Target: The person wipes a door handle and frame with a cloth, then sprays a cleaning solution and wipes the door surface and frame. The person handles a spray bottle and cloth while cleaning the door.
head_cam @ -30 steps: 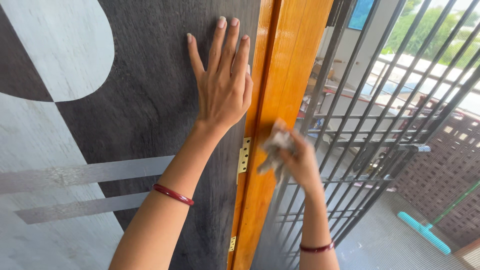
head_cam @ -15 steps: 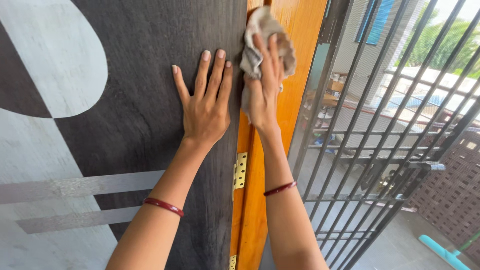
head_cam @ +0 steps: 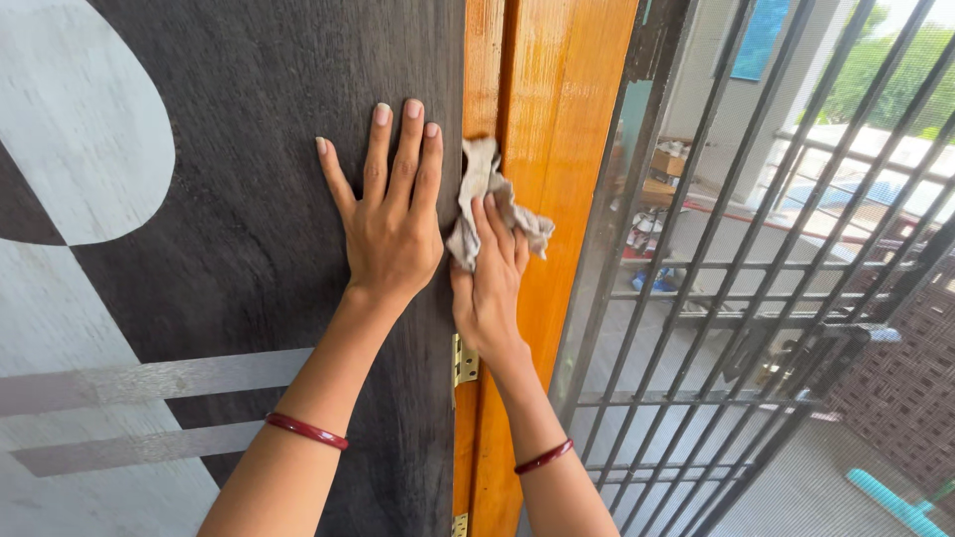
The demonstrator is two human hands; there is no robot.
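Note:
My left hand lies flat with fingers spread on a dark wood-grain door panel. Right beside it, my right hand presses a crumpled grey cloth against the glossy orange wooden door frame, at the seam between panel and frame. A brass hinge sits just below my right hand. Both wrists carry a thin dark red bangle.
A black metal grille gate with mesh stands to the right of the frame. Beyond it are stacked boxes and a balcony floor with a turquoise broom head. Pale grey shapes and stripes mark the left part of the door.
My right hand with the cloth rose from hinge height to the top of the frame, then came back down to mid height. My left hand stayed flat on the panel.

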